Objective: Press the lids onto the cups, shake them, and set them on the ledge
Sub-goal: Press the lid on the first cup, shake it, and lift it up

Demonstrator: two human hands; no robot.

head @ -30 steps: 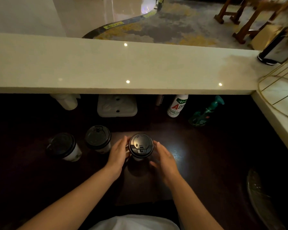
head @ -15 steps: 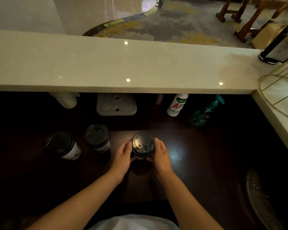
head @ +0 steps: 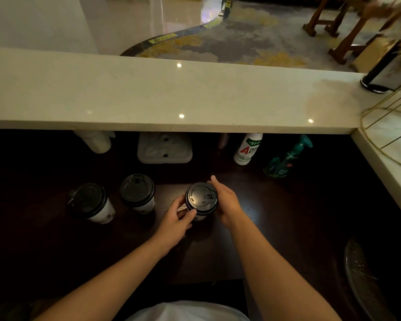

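A white paper cup with a black lid [head: 201, 198] stands on the dark wooden counter [head: 287, 216] in front of me. My left hand [head: 175, 222] grips its lower left side, thumb near the lid's rim. My right hand [head: 225, 200] lies flat against the cup's right side, fingers stretched forward past the lid. Two more lidded cups stand to the left: the nearer one [head: 138, 193] upright, the far left one [head: 90, 203] seen at a tilt. The pale stone ledge [head: 148, 96] runs across above the counter.
Under the ledge stand a white container [head: 95, 141], a white moulded tray [head: 164, 148], a white bottle with a red letter [head: 247, 149] and a teal spray bottle [head: 287, 158]. A gold wire basket [head: 394, 133] sits at the right on the ledge, a dark stand [head: 380, 75] behind it.
The cup stays in place between my hands. My left hand has slid lower on its side, and my right hand has opened out with fingers reaching forward along the cup's right side.
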